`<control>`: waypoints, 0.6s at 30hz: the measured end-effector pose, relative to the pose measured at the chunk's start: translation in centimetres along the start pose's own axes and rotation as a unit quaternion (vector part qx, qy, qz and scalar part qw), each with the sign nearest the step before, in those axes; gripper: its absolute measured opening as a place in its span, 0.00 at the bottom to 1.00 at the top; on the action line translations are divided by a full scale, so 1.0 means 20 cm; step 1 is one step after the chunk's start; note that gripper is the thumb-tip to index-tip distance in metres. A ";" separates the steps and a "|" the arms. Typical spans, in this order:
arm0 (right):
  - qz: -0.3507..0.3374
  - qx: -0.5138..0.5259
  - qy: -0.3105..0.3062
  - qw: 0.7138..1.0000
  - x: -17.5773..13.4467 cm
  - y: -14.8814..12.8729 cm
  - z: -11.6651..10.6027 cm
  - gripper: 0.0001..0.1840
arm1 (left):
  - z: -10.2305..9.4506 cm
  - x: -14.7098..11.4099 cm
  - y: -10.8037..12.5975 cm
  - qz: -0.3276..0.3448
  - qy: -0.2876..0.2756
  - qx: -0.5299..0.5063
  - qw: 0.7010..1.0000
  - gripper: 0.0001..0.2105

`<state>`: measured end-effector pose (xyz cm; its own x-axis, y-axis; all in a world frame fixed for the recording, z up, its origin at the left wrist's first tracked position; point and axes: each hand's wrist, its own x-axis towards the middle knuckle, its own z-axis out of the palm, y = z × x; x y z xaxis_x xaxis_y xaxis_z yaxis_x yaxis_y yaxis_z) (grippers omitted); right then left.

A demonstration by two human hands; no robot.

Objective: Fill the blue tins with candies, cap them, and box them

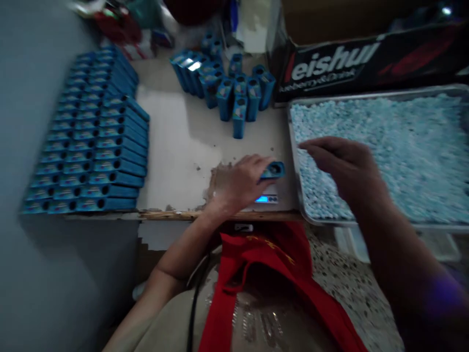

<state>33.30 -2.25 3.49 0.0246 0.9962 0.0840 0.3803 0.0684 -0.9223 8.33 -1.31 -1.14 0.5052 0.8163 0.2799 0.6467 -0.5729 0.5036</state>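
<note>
My left hand is closed around a small blue box whose top has a dark round hole. The box is held at a small digital scale with a lit blue display; whether it rests on the scale is hidden by my fingers. My right hand is above the left part of a metal tray full of pale blue pellets. Its thumb and fingertips are pinched together, pointing left toward the box. Anything between those fingertips is too small to make out.
Long stacked rows of blue boxes line the table's left side. Several more blue boxes stand upright at the back middle. Behind the tray is a black carton. The wooden table edge is worn, close to my red apron.
</note>
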 end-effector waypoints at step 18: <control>-0.182 -0.215 0.036 0.959 0.21 0.21 0.08 0.06 | -1.29 0.54 -1.33 -0.282 0.188 0.063 0.939 0.21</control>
<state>33.51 2.31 -0.53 -0.1236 0.9034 0.4106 0.7221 0.3657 -0.5872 -18.10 24.66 9.57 -0.1596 0.9470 0.2787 0.8247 -0.0272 0.5648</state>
